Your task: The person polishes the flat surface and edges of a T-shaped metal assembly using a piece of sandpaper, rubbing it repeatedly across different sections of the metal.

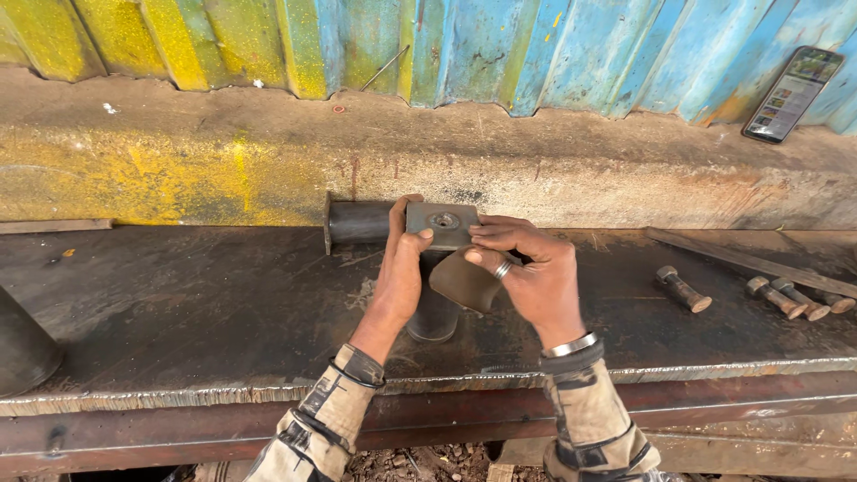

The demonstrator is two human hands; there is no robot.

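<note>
A square grey metal plate (443,223) with a round hole in its middle is held above the dark steel bench (205,312). My left hand (399,272) grips the plate's left edge with thumb and fingers. On the plate's right side rests my right hand (531,272), which also holds a worn brown piece of abrasive paper (464,281) under the plate. A short dark metal cylinder (435,317) stands upright on the bench just below the plate. Behind my left hand a dark round bar (359,223) lies on its side.
Several rusty bolts (683,289) lie on the bench at the right, beside a long flat strip (759,263). A phone (793,94) leans against the blue and yellow corrugated wall. A dark curved object (22,348) sits at the left edge.
</note>
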